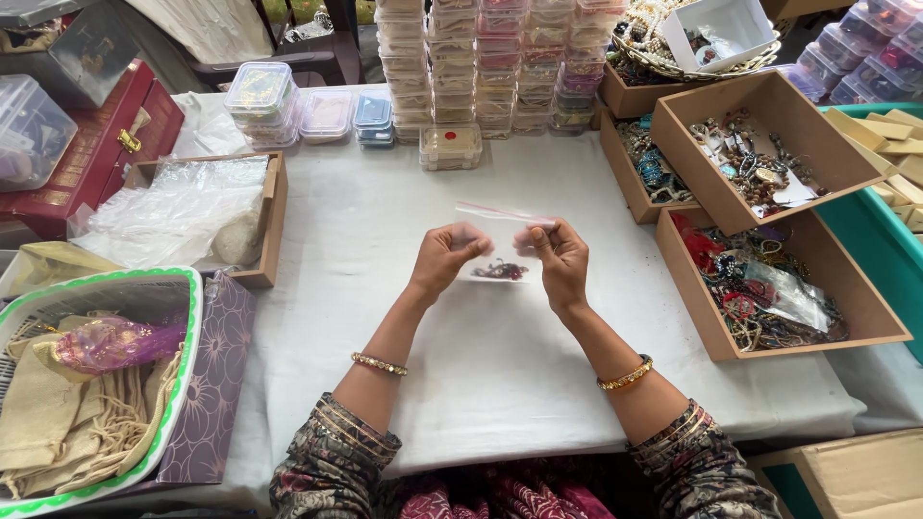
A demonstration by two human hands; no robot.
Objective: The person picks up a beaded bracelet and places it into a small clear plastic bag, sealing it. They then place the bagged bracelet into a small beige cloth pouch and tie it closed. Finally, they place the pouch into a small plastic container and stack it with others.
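Left hand [444, 258], right hand [559, 258]: pinched shut on clear zip bag [500, 252] | held taut mid-table [385, 221], dark trinket [500, 271] sagging at bottom.

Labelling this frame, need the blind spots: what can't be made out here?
Head view only:
- Dark item in the small clear zip bag: too small to identify.
- Bag's side edges: covered by the left hand and right hand.
- Stacked clear plastic boxes: cut off by the top edge.
- Green-rimmed basket: cropped at left.

- My table [500, 375], white-clothed.
- Wooden trays [870, 317] of jewellery at my right.
- Stacked clear boxes [500, 58] at the back.
- Tray of plastic bags [274, 221], basket [187, 317] on my left.
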